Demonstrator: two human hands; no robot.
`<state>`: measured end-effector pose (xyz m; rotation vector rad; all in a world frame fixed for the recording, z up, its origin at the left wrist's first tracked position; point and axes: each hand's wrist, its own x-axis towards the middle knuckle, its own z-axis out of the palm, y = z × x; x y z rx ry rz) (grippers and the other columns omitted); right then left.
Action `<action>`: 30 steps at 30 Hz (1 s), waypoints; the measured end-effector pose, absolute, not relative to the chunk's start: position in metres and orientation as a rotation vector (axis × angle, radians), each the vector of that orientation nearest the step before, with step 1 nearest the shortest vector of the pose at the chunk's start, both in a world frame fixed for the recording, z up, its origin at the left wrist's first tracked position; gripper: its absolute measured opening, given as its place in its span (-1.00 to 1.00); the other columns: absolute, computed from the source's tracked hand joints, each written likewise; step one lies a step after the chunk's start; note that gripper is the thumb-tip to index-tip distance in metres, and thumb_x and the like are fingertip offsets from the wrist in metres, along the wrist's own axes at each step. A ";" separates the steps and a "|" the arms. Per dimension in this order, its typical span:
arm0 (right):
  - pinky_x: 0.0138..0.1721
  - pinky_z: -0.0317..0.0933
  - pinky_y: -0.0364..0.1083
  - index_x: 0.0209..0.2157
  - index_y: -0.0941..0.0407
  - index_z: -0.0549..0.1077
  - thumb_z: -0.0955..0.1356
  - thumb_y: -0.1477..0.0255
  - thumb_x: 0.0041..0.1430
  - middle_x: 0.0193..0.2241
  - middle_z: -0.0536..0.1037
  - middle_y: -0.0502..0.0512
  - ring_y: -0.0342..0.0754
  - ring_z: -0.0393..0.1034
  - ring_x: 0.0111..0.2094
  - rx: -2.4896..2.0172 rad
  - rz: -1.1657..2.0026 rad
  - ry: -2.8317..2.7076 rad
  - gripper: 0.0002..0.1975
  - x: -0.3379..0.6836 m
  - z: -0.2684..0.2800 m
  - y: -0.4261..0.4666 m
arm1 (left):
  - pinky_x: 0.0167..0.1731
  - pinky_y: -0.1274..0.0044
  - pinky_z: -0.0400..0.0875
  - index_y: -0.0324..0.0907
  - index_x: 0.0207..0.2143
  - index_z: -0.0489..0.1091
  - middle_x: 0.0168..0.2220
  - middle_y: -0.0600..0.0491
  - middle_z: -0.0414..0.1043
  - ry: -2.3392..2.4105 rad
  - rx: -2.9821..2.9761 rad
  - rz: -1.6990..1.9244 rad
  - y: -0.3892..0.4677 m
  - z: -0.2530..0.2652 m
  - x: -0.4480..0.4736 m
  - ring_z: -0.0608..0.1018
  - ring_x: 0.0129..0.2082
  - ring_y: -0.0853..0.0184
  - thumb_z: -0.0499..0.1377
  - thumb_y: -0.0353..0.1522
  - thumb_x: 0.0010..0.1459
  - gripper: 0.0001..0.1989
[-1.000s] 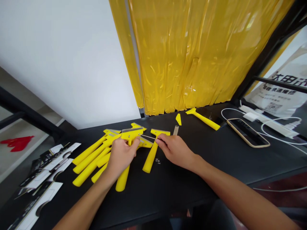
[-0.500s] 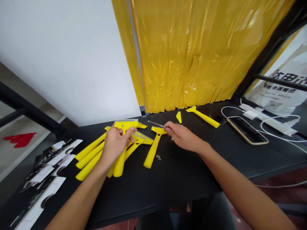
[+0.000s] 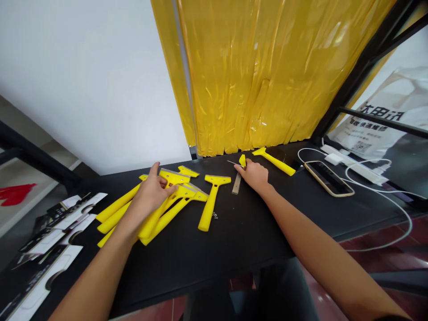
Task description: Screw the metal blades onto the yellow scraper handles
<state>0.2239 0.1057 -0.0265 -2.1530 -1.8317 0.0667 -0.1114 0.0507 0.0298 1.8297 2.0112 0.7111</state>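
My left hand [image 3: 150, 192] is over a pile of yellow scrapers [image 3: 174, 177], with index finger and thumb apart. The uppermost scraper lies by its fingers, its metal-edged head pointing away from me. My right hand [image 3: 256, 175] is closed on a screwdriver [image 3: 234, 162]; its thin metal shaft points left and the handle is hidden. Those fingers also reach a small yellow cover piece [image 3: 242, 158]. Just left of them, a flat metal blade [image 3: 236, 184] lies on the table. Between my hands rests a single yellow scraper [image 3: 210, 203], with small screws [image 3: 215, 216] beside its handle.
Another yellow scraper [image 3: 277, 162] lies at the back right, near a phone [image 3: 329, 179] and a white power strip [image 3: 354, 166] with cables. Printed card sleeves [image 3: 53, 276] are stacked at the left. A yellow strip curtain [image 3: 267, 89] hangs behind the black table [image 3: 234, 254].
My left hand has loosened from the scraper, which now lies lower on the pile. The right hand with the screwdriver has moved right and away to the yellow cover piece, uncovering the metal blade.
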 end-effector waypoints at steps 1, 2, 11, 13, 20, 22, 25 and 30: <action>-0.15 0.34 0.09 0.01 0.20 0.49 0.23 -0.06 0.29 -0.17 0.61 0.38 0.28 0.54 -0.11 -2.179 0.055 -1.815 -0.38 0.223 -0.027 0.109 | -0.25 0.41 0.40 -0.27 0.43 -0.13 -0.28 0.01 0.54 2.034 1.852 0.671 0.050 0.031 -0.111 0.60 -0.26 0.15 0.34 -0.22 -0.05 0.08; -0.14 0.34 0.09 -0.05 0.20 0.52 0.24 -0.05 0.28 -0.17 0.61 0.38 0.28 0.54 -0.11 -2.201 0.050 -1.798 -0.39 0.223 -0.026 0.111 | -0.25 0.41 0.39 -0.27 0.42 -0.08 -0.26 -0.01 0.55 2.055 1.884 0.624 0.049 0.032 -0.111 0.60 -0.25 0.15 0.33 -0.21 -0.03 0.05; -0.12 0.33 0.09 -0.19 0.19 0.61 0.27 0.25 0.31 -0.20 0.62 0.40 0.27 0.55 -0.12 -2.148 0.046 -1.815 -0.63 0.229 -0.027 0.121 | -0.19 0.33 0.42 -0.17 0.06 0.45 -0.15 -0.10 0.58 2.082 2.234 0.467 0.024 0.050 -0.097 0.60 -0.17 0.05 0.19 -0.09 0.17 -0.51; -0.12 0.32 0.09 -0.19 0.20 0.62 0.25 0.27 0.31 -0.21 0.61 0.41 0.27 0.54 -0.13 -2.114 0.052 -1.812 -0.63 0.230 -0.028 0.121 | -0.09 0.32 0.42 -0.18 -0.01 0.47 -0.09 -0.10 0.55 2.015 2.388 0.800 0.015 0.055 -0.083 0.57 -0.11 0.08 0.18 -0.15 0.22 -0.62; -0.16 0.26 -0.02 -0.23 0.15 0.61 0.29 0.34 0.21 -0.28 0.63 0.26 0.15 0.52 -0.19 -1.899 0.185 -1.716 -0.72 0.242 -0.033 0.126 | -0.03 0.42 0.42 -0.13 0.00 0.48 -0.06 0.00 0.56 1.001 2.818 0.468 0.008 0.042 -0.014 0.55 -0.05 0.26 0.02 -0.47 0.31 -0.68; -0.22 0.24 -0.10 -0.27 0.13 0.60 0.27 0.34 0.20 -0.33 0.61 0.15 0.05 0.49 -0.25 -1.768 0.260 -1.703 -0.72 0.249 -0.035 0.129 | -0.08 0.44 0.43 -0.14 -0.05 0.51 -0.09 -0.01 0.57 0.980 2.787 0.310 0.015 0.036 -0.003 0.57 -0.09 0.27 0.01 -0.52 0.27 -0.66; -0.39 0.15 -0.16 -0.39 0.17 0.54 0.20 0.28 0.24 -0.49 0.51 0.05 -0.06 0.38 -0.43 -1.580 0.380 -1.674 -0.64 0.258 -0.040 0.133 | -0.04 0.41 0.40 -0.15 -0.10 0.52 -0.10 -0.01 0.58 1.064 2.747 0.319 0.022 0.029 0.001 0.57 -0.07 0.24 0.00 -0.50 0.27 -0.68; -0.53 -0.01 -0.16 -0.49 0.16 0.48 0.28 0.10 0.18 -0.63 0.29 -0.05 -0.16 0.11 -0.57 -1.334 0.622 -1.700 -0.58 0.258 -0.040 0.129 | -0.11 0.38 0.39 -0.11 -0.09 0.53 -0.14 0.00 0.60 1.164 2.661 0.500 0.022 0.018 -0.002 0.58 -0.15 0.22 0.01 -0.46 0.27 -0.67</action>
